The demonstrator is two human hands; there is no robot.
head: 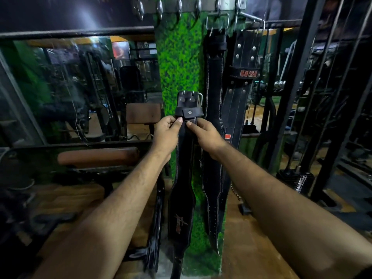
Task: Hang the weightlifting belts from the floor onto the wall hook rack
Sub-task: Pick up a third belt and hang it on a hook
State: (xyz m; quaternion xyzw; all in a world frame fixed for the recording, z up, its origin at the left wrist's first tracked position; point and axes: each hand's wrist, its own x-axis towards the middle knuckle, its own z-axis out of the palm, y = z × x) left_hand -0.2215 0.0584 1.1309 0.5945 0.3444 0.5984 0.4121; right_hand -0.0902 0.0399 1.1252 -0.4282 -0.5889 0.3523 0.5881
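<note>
**Two belts hung, third held short of the hooks**

Risks first: buckle missing a free hook on the rack far above, or snagging the near hung belt just right of it. Long tail swinging below, tugging loose from a light pinch. Left hand and right hand raised, arms outstretched, fingers clamped on the held belt just under its buckle. USI belt farther right.
</note>
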